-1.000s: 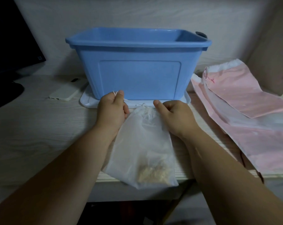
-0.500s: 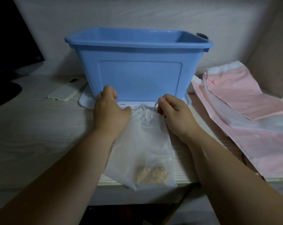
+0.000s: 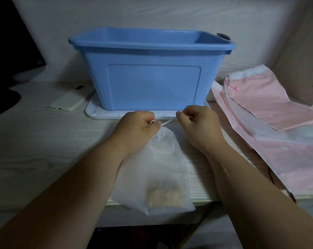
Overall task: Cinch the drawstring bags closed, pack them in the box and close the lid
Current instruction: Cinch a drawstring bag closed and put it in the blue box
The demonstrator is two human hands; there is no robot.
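A translucent white drawstring bag (image 3: 157, 169) with pale beige contents at its bottom lies on the table and hangs over the front edge. Its neck is gathered narrow. My left hand (image 3: 136, 130) grips the neck and a loop of white cord. My right hand (image 3: 200, 123) pinches the drawstring (image 3: 167, 122), which runs taut from the neck to my fingers. Behind my hands stands the open blue box (image 3: 152, 72) on its white lid (image 3: 92, 112).
Pink and white drawstring bags (image 3: 270, 112) lie flat in a pile at the right. A white phone (image 3: 69, 101) lies left of the box. A dark monitor (image 3: 11, 51) stands at the far left. A wall closes the back.
The bag's neck has gone from loosely open to tightly gathered. My left hand shifted onto the neck, and my right hand drew the cord out to the right.
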